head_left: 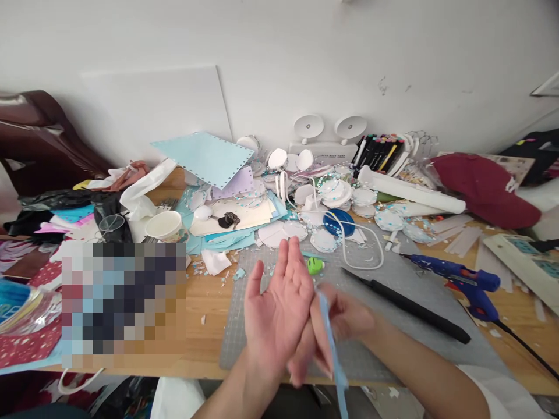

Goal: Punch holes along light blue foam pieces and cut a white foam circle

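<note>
My left hand (279, 302) is turned palm up over the front of the grey cutting mat (244, 337), fingers stretched out, nothing on the palm. Against its outer edge is my right hand (336, 320), closed on a narrow light blue strip (335, 355) that hangs down past the table edge. Motion blurs the strip, so I cannot tell whether it is paper or ribbon. Just beyond my fingertips lies a small bright green object (315, 265). A black pen-like tool with a pointed tip (414, 305) rests on the mat to the right.
A blue glue gun (458, 273) with a trailing cord lies at the right. White discs with blue trim (336, 189) are heaped at the back, near a white twin-lamp unit (323, 148). Blue paper sheets (205, 154), a paper cup (165, 226) and a maroon cap (480, 186) crowd the sides.
</note>
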{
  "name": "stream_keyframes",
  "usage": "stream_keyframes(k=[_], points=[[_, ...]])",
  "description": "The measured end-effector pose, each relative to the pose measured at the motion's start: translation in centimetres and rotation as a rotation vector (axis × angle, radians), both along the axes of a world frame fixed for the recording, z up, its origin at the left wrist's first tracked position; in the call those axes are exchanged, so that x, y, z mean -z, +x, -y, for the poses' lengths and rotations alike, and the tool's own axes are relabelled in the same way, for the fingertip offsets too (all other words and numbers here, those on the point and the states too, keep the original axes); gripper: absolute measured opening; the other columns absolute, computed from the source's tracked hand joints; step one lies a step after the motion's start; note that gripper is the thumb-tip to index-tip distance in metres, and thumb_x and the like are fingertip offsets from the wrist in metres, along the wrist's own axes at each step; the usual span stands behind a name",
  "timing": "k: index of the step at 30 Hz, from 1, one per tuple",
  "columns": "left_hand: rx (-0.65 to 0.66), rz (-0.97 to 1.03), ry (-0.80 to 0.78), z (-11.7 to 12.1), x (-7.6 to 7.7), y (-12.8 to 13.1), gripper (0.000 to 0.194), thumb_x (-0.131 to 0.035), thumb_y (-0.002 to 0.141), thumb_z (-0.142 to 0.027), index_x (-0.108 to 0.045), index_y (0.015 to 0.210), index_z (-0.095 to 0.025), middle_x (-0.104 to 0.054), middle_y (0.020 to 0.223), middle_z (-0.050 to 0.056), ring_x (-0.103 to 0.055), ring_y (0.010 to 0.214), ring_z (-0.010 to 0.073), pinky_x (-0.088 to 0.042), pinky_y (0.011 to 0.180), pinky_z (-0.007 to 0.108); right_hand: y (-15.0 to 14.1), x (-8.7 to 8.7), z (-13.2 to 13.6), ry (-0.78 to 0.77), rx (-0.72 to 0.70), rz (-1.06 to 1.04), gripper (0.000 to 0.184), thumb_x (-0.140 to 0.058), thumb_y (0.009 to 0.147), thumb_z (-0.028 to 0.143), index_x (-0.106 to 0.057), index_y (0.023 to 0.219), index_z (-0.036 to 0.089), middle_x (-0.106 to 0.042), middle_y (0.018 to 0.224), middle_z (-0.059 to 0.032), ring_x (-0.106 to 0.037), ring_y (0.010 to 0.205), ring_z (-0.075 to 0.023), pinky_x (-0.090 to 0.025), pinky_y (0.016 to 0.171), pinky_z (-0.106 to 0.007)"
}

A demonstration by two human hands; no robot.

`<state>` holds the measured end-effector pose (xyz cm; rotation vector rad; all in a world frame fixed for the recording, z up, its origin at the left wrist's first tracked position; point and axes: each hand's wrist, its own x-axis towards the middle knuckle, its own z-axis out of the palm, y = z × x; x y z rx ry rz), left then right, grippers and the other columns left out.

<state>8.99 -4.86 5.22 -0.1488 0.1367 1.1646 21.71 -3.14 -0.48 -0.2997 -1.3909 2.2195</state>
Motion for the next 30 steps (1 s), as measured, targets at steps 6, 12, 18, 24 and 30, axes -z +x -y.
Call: stream_keyframes(k=[6,12,18,24,30], points=[[0.048,-0.239,0.066,0.5,1.5,-2.8,0.033,-0.038,0.092,-0.035,-0.066,0.095,-0.018,-0.069,0.091,0.005,-0.064,0.081,0.0115,-0.048,0.077,0.021,2.1,-2.4,-2.0,0.035,0.213,0.076,0.039,-0.059,0.078,0.052,-0.060,0.071,0.013,-0.060,0.065,-0.0029,-0.052,0.053,-0.0092,-0.038,0.045,-0.018],[0.135,-1.200,0.562,1.1,1.3,-5.6,0.024,-0.072,0.074,-0.022,-0.063,0.096,-0.017,-0.061,0.091,0.005,-0.055,0.084,0.0155,-0.045,0.075,0.025,1.0,-2.4,-1.9,0.224,-0.056,0.365,0.021,-0.062,0.078,0.029,-0.056,0.064,0.013,-0.045,0.053,0.0058,-0.040,0.047,-0.0057,-0.032,0.043,-0.017],[-0.034,-1.541,0.485,2.3,3.0,-6.5,0.014,-0.066,0.079,-0.024,-0.060,0.091,-0.019,-0.057,0.082,0.002,-0.056,0.079,0.0153,-0.047,0.069,0.024,0.7,-2.7,-1.9,0.390,0.143,0.538,0.006,-0.059,0.081,0.020,-0.054,0.082,0.017,-0.049,0.072,0.0042,-0.044,0.062,-0.0075,-0.037,0.056,-0.019],[0.118,-2.017,0.991,1.7,4.3,-8.0,0.017,-0.048,0.088,-0.016,-0.062,0.098,-0.021,-0.061,0.092,0.005,-0.058,0.085,0.0176,-0.046,0.076,0.029,0.3,-2.6,-1.6,0.843,0.241,0.794,0.009,-0.054,0.085,0.013,-0.060,0.084,0.019,-0.059,0.078,0.0014,-0.053,0.072,-0.0122,-0.042,0.065,-0.024],[0.138,-2.275,1.304,0.2,4.2,-8.6,0.024,-0.042,0.090,-0.010,-0.064,0.096,-0.017,-0.062,0.091,0.007,-0.056,0.086,0.0202,-0.047,0.076,0.031,-0.4,-1.5,-1.2,1.079,0.277,0.850,0.013,-0.051,0.089,0.009,-0.059,0.089,0.019,-0.055,0.089,-0.0011,-0.054,0.084,-0.0138,-0.044,0.072,-0.025]])
